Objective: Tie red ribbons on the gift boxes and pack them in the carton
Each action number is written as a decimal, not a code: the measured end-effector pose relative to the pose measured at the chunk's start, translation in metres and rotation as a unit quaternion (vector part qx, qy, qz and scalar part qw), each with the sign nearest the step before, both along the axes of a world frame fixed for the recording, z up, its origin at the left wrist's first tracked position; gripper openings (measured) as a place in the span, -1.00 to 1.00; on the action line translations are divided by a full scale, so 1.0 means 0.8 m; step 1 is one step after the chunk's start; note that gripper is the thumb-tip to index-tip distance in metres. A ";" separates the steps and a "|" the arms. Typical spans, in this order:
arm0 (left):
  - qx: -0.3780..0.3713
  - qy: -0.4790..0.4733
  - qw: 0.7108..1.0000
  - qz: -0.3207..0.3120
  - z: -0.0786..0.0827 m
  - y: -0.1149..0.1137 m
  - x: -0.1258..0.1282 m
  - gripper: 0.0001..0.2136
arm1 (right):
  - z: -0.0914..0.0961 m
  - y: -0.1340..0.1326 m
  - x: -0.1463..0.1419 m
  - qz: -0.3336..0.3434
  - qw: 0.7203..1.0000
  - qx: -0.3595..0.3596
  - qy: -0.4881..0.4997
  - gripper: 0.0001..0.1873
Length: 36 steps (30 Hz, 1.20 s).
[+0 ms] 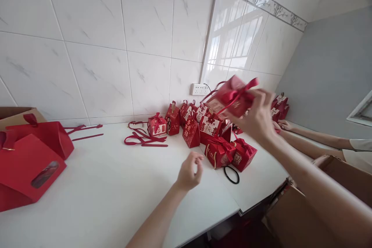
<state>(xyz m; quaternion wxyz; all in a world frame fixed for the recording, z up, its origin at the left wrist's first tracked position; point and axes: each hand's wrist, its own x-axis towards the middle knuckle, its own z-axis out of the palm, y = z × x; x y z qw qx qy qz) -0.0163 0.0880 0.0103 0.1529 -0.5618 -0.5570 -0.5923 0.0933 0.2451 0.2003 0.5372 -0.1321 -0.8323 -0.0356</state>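
My right hand [258, 112] is raised above the far right of the counter, its fingers closed on a red gift box [232, 95] with a ribbon bow. The box is tilted and slightly blurred, and thin cords trail from its left side. Lower down, my left hand [190, 172] hovers over the white counter with its fingers curled in and nothing visible in them. Nearest to it stand a red gift box with gold rope trim [217, 153] and another red box with a bow [244, 155]. A black loop [231, 175] lies in front of these boxes.
Several red gift boxes [190, 131] crowd together near the wall socket [200, 89]. Loose red ribbons [139, 138] lie left of them. Large red boxes [31, 174] stand at far left. Another person's arms [316, 139] reach in at right, above cardboard boxes [302, 217].
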 end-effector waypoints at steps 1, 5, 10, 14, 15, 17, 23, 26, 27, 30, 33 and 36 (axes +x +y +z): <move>0.000 -0.028 1.000 0.008 -0.003 -0.017 -0.012 -0.85 | -0.016 -0.023 -0.014 0.039 0.999 -0.022 0.001 -0.21; 0.040 -0.177 0.982 0.053 -0.014 -0.087 -0.051 -0.73 | -0.112 -0.100 -0.075 0.180 0.978 -0.091 -0.059 -0.23; 0.073 -0.393 0.914 0.067 -0.001 -0.128 -0.074 -0.56 | -0.194 -0.162 -0.144 0.236 0.959 -0.153 -0.035 -0.24; 0.046 -0.423 0.903 0.048 0.006 -0.124 -0.091 -0.49 | -0.220 -0.173 -0.179 0.248 0.952 -0.178 -0.001 -0.26; 0.036 -0.422 0.904 0.058 0.005 -0.122 -0.095 -0.46 | -0.227 -0.173 -0.183 0.256 0.949 -0.185 -0.006 -0.25; 0.008 -0.405 0.909 0.096 0.003 -0.120 -0.103 -0.41 | -0.240 -0.170 -0.184 0.276 0.938 -0.207 -0.036 -0.22; -0.075 -0.314 0.933 0.161 0.000 -0.121 -0.117 -0.54 | -0.243 -0.160 -0.169 0.390 0.863 -0.302 -0.113 -0.22; -0.086 -0.295 0.937 0.168 -0.003 -0.120 -0.116 -0.57 | -0.235 -0.145 -0.171 0.419 0.803 -0.416 -0.084 -0.35; -0.087 -0.286 0.938 0.174 -0.005 -0.120 -0.115 -0.59 | -0.234 -0.140 -0.172 0.415 0.777 -0.466 -0.075 -0.39; -0.080 -0.265 0.943 0.187 -0.011 -0.119 -0.110 -0.65 | -0.231 -0.128 -0.174 0.393 0.689 -0.603 -0.087 -0.44; -0.053 -0.234 0.948 0.208 -0.013 -0.120 -0.105 -0.72 | -0.226 -0.126 -0.170 0.424 0.649 -0.620 -0.122 -0.46; -0.029 -0.213 0.951 0.220 -0.010 -0.123 -0.103 -0.75 | -0.223 -0.128 -0.169 0.468 0.638 -0.598 -0.129 -0.48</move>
